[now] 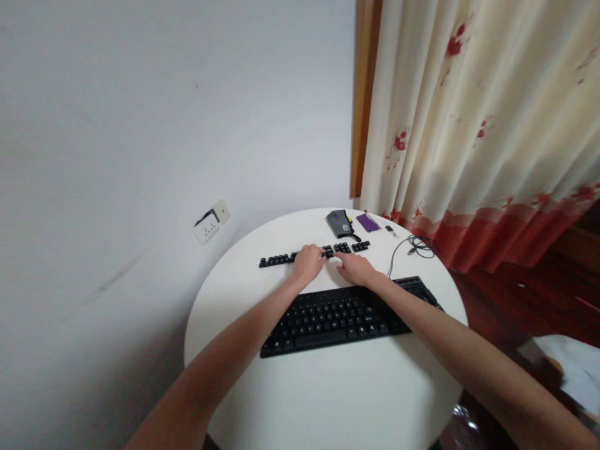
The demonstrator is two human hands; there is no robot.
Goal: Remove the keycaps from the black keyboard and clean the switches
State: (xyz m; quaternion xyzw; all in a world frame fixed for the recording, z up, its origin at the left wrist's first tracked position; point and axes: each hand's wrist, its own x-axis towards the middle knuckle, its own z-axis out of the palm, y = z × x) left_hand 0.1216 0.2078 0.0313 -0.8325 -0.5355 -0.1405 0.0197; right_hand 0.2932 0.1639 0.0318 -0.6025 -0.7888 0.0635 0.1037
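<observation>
Black keycaps lie in a line across the back of the white round table (pixel 234 300). A long group of keycaps (pixel 276 259) is on the left, and shorter groups (pixel 360 246) are on the right. My left hand (pixel 308 262) rests at the middle of the line, thumb and forefinger closed around keycaps there. From the right, my right hand (pixel 356 269) reaches in with its forefinger stretched out, touching the same small keycap group (pixel 327 251), its thumb apart. Below both hands lies a black keyboard (pixel 328 319), partly covered by my forearms.
A grey pouch (pixel 340 223), a purple card-like item (pixel 368 222) and a small USB-stick-like object (pixel 390 230) lie at the back right. The keyboard's cable (pixel 422 245) is coiled near the right edge. Wall sockets (pixel 206 227) and a curtain (pixel 445 137) are beyond the table.
</observation>
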